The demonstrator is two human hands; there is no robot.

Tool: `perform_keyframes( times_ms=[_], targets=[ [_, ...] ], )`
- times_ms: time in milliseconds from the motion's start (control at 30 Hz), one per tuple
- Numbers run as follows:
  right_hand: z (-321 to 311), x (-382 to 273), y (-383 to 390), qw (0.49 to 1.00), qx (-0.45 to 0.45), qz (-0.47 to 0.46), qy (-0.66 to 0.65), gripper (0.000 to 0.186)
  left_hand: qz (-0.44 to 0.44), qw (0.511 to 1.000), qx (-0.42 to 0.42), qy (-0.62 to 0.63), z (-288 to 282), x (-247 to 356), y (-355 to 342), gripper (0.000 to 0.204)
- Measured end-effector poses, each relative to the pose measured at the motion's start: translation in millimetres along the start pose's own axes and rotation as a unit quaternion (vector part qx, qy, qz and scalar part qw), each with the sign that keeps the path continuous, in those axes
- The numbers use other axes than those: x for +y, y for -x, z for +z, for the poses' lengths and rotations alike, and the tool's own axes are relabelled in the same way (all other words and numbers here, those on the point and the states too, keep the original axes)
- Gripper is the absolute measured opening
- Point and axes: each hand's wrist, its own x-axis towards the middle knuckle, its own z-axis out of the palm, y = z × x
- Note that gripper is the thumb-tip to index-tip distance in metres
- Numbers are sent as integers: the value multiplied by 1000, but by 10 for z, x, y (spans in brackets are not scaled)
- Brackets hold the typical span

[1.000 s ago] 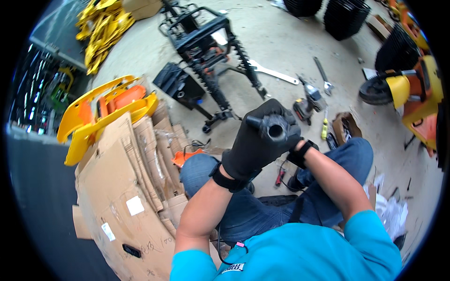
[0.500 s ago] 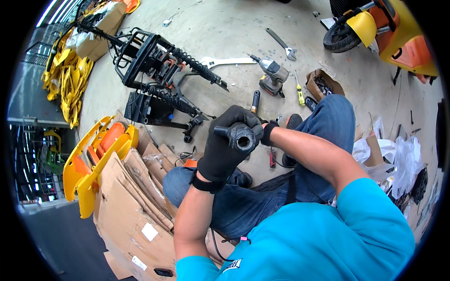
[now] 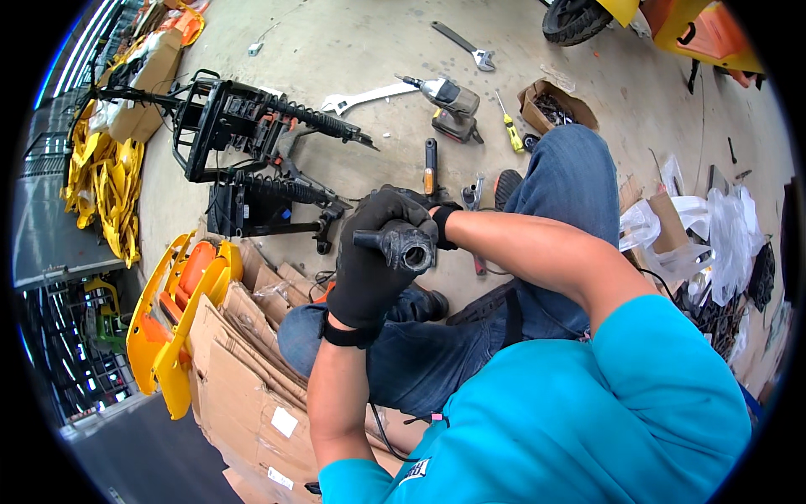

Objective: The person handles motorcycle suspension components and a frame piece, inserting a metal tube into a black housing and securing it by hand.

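Note:
My left hand [image 3: 369, 260], in a black glove, is closed around a black metal tube fitting [image 3: 407, 248] with a hollow end facing up. My right hand [image 3: 428, 210], also gloved, is closed just behind it, largely hidden by the left. A black-and-orange handled tool [image 3: 431, 168] shows just beyond my hands, beside small wrenches [image 3: 473, 189]. Farther forward lie a cordless power tool [image 3: 453, 105], a long silver wrench [image 3: 374, 97], an adjustable wrench [image 3: 462, 46] and a yellow screwdriver [image 3: 510, 126]. A black vehicle frame with coil springs [image 3: 306, 118] lies to the left.
Flattened cardboard [image 3: 235, 378] and yellow-orange body panels [image 3: 172, 353] lie at my left, with more yellow panels [image 3: 109, 185] behind. A box of small parts [image 3: 562, 105] is ahead. Plastic bags [image 3: 722, 244] lie at my right, and a yellow scooter [image 3: 688, 34] stands at the far right.
My hands and the tube fitting have moved left and slightly lower toward my lap. The camera view has shifted, so the floor tools and scooter appear higher in the frame.

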Motion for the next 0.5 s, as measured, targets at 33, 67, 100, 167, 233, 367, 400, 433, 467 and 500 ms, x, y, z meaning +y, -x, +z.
perform_keyframes(
  times_ms=[33, 67, 100, 167, 233, 367, 400, 433, 467, 500],
  targets=[
    [38, -28, 18, 1000, 17, -5, 4, 30, -5, 1000, 0, -7, -5, 1, 24, 27],
    [72, 289, -35, 999, 48, 2, 0, 28, 1, 1000, -15, -10, 40, 26, -47, 25],
    [101, 463, -106, 998, 58, 23, -2, 26, 2, 1000, -23, -17, 57, 36, -78, 23],
    [105, 616, -225, 995, 64, 81, -1, 23, 9, 999, -36, -26, 106, 43, -128, 21],
    [71, 591, -184, 998, 52, 43, 19, 22, 19, 998, -43, -35, 148, 38, -158, 21],
    [-32, -359, -107, 988, -20, -126, 90, 27, 11, 998, -26, -60, 67, 93, -29, 24],
    [-46, -362, -97, 987, -30, -120, 101, 28, 9, 998, -27, -58, 69, 96, -28, 24],
    [-40, -369, -93, 986, -43, -115, 110, 29, 6, 998, -25, -58, 62, 96, -10, 24],
    [-10, -296, -116, 988, -48, -100, 107, 30, 7, 998, -27, -61, 57, 117, -2, 23],
    [114, -50, -195, 993, -52, -95, 57, 33, 6, 997, -25, -66, 42, 134, 24, 22]
  ],
)
